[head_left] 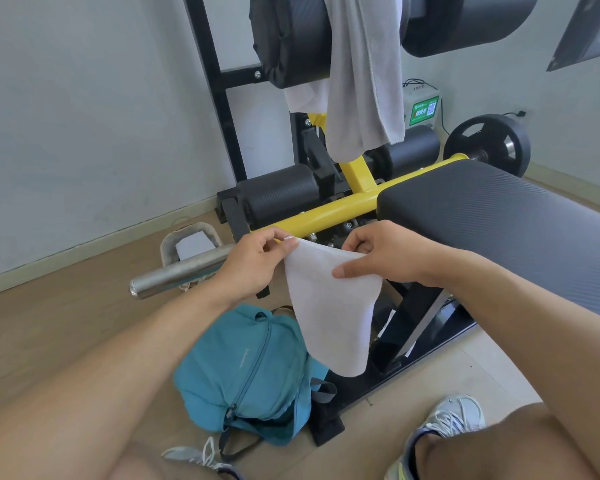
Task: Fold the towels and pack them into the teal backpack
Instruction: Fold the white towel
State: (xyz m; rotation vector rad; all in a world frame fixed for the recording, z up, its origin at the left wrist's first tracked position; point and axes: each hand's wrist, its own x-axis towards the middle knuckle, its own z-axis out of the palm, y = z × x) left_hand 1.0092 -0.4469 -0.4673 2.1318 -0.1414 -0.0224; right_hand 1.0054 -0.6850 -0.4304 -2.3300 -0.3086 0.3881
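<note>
Above the teal backpack (pixel 246 368), a white towel (pixel 329 306) hangs with its long axis vertical, top edge stretched between both hands and narrow end pointing at the floor. Left hand (pixel 253 258) pinches one top corner; right hand (pixel 378 254) grips the other, fingers curled. One backpack lies on the floor. Two towels show: this one, and a grey towel (pixel 364 74) draped over the gym machine (pixel 357 199).

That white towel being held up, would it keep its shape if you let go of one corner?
Probably not. The white towel sags in a loose curve below the left hand and right hand pinching its top edge, so it looks floppy. It seems light, since fingertip pinches carry it. Released, it would likely drop toward the teal backpack beneath.
</note>
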